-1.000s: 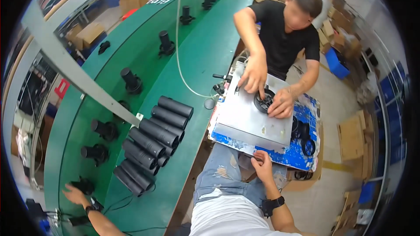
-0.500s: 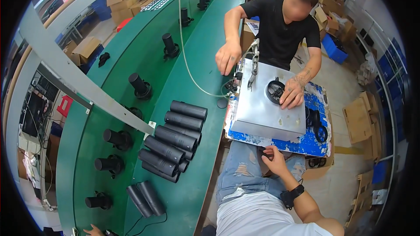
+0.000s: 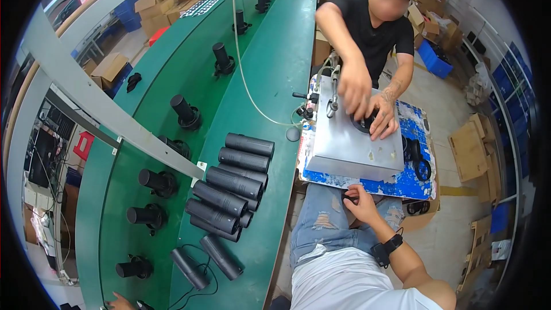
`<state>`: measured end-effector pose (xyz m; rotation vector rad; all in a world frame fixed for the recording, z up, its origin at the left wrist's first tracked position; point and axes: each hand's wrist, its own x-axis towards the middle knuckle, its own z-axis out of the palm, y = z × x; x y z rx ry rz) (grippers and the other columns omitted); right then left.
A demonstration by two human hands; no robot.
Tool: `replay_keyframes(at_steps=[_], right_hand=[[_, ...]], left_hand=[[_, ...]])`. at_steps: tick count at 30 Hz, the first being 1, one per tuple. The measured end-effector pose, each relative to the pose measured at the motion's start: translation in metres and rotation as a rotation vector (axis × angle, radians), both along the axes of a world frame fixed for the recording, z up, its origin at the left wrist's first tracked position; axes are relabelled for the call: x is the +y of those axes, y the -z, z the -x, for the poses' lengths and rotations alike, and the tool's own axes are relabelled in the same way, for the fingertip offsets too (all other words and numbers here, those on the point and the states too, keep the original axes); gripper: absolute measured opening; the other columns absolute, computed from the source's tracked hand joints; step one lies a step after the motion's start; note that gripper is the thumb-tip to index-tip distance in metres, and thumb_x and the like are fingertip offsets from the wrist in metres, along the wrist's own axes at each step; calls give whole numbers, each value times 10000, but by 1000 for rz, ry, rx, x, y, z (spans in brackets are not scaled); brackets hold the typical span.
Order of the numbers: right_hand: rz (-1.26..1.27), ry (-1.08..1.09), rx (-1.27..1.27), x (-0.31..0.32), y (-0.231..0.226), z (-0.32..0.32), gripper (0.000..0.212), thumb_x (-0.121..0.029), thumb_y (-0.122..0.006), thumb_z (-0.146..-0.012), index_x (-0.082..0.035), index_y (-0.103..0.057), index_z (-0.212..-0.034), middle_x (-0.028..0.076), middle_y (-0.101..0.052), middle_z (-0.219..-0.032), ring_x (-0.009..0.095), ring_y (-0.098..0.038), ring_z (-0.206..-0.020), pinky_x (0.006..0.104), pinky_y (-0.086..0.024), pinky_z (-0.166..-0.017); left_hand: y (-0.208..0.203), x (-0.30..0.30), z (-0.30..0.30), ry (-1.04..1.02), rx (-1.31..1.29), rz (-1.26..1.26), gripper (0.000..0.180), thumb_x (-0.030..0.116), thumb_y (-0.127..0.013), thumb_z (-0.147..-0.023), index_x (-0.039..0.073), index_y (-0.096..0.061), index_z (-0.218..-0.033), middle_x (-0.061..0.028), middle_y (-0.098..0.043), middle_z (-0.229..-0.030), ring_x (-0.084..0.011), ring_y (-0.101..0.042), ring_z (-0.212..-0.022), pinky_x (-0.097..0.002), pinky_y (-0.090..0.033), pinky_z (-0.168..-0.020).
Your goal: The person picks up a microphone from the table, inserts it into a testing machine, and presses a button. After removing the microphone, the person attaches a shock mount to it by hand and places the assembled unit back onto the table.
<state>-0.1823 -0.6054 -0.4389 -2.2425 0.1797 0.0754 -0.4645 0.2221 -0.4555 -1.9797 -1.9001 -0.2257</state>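
Observation:
My right hand rests between my thighs at the edge of the blue board. Its fingers are loosely bent and apart, beside a small dark patch that I cannot make out. At the lower left rim my left hand shows only in part, fingers stretched over the bench's green edge, nothing seen in them. Nearest to it stands a black cylinder on a round collar. Two black ribbed tubes, one left and one right, lie apart on the green bench, a thin black cable around them.
Across from me a person in black works with both hands on a black ring on a metal box. Several black tubes lie stacked on the bench. A grey post slants across. Cartons stand at the right.
The co-worker's hand at the left has swung across to the ring on the metal box. The two nearby tubes, side by side before, now lie apart. My hands look much the same.

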Motion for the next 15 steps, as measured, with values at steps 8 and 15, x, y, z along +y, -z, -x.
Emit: replay_keyframes(at_steps=[8,15], right_hand=[[-53,-26,34,13,13,-4,463,-187,-701,-781,-21,-505,-1166,126,-649,-1004,228,-633,-917,326,-501,-778],[-11,-41,23,12,24,-3,466,-193,-700,-779,-7,-505,-1158,129,-641,-983,233,-624,-901,328,-502,-792]], left_hand=[[31,93,39,291,-478,362,811,544,-619,-831,-23,-397,-1367,-252,-458,-1350,-403,-495,-1190,-464,-427,-972],[41,92,43,257,-144,468,846,511,-648,-824,-79,-378,-1367,-275,-447,-1364,-411,-449,-1242,-443,-389,-1021]])
